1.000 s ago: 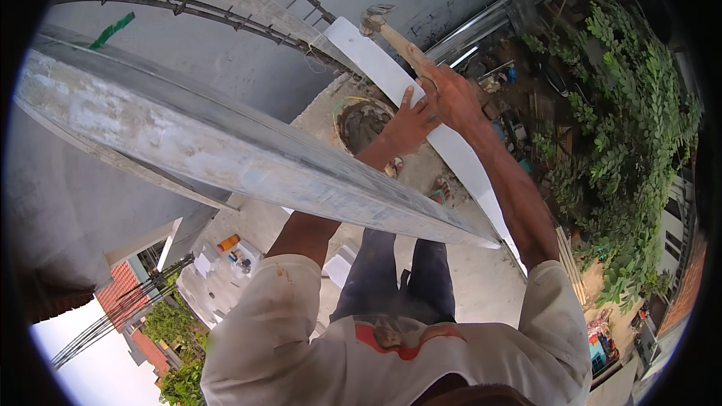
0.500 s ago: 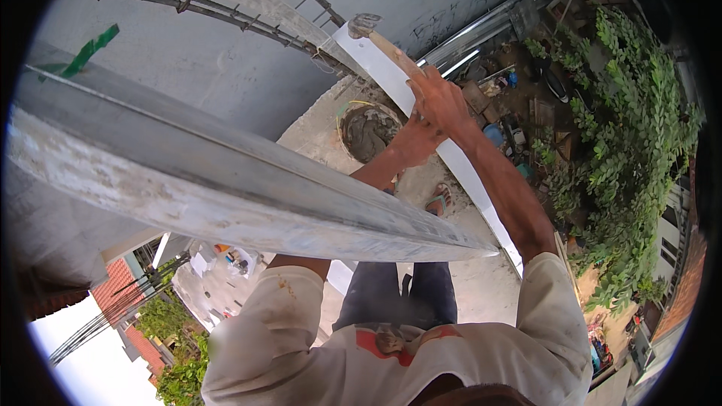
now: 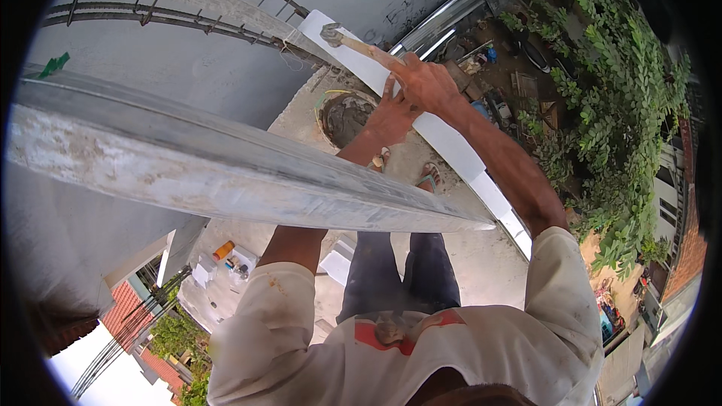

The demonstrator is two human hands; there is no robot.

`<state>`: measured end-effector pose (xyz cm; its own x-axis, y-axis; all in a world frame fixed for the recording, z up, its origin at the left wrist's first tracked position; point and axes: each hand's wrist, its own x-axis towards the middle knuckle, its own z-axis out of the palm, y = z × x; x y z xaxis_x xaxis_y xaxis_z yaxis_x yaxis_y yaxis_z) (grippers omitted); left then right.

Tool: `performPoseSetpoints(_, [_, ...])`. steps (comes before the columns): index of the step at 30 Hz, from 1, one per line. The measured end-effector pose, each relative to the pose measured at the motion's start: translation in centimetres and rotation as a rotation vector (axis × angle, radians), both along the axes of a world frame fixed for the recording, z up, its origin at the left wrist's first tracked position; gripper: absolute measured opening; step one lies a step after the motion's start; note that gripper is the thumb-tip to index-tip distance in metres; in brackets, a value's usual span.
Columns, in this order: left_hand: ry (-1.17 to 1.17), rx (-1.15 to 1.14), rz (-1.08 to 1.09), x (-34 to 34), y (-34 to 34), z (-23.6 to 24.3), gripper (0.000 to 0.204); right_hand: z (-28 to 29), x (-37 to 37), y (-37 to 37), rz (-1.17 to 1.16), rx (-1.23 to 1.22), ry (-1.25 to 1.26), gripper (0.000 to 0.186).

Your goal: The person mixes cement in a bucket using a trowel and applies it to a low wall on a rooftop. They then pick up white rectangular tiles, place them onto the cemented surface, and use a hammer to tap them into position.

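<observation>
My right hand (image 3: 427,84) is closed round the wooden handle of a hammer (image 3: 368,49). Its grey head looks smeared with mortar and lies over the far end of a row of white blocks (image 3: 451,146). Just below it, my left hand (image 3: 389,120) rests against the near edge of the row, fingers apart and nothing seen in them. Part of the left forearm is hidden behind a long grey beam (image 3: 226,169) that crosses the view. To the left of my left hand stands a round bucket (image 3: 323,124) of wet grey mortar (image 3: 347,119).
Steel rebar (image 3: 143,13) runs along the grey wall at the upper left. Beyond the blocks, the ground drops to a cluttered yard with a leafy tree (image 3: 602,120). My sandalled feet (image 3: 429,175) stand on a concrete slab (image 3: 481,278). A loose white block (image 3: 338,262) lies behind.
The view has shifted, so the beam sits higher and the blocks lie further left. Both hands keep close together at the blocks, the hammer still in my right hand.
</observation>
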<state>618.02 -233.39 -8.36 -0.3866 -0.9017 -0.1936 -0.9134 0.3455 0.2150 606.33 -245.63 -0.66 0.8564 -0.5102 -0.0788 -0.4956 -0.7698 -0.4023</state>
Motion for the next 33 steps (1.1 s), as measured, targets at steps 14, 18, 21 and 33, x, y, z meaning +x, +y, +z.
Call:
performPoseSetpoints(14, [-0.061,-0.174,-0.055,-0.5,0.7,0.4,0.094,4.8,-22.3,9.8,-0.373,0.182,-0.193,0.072])
performPoseSetpoints(18, [-0.01,-0.157,-0.081,-2.1,1.1,0.1,0.105,5.3,-28.0,13.6,-0.4,0.175,-0.112,0.073])
performPoseSetpoints(21, [-0.012,-0.149,-0.043,-3.1,1.6,0.1,0.104,5.6,-29.6,15.4,-0.414,0.145,-0.126,0.073])
performPoseSetpoints(33, [-0.04,-0.18,-0.034,-3.7,1.4,0.4,0.1,2.1,-33.0,17.0,-0.294,0.052,0.096,0.073])
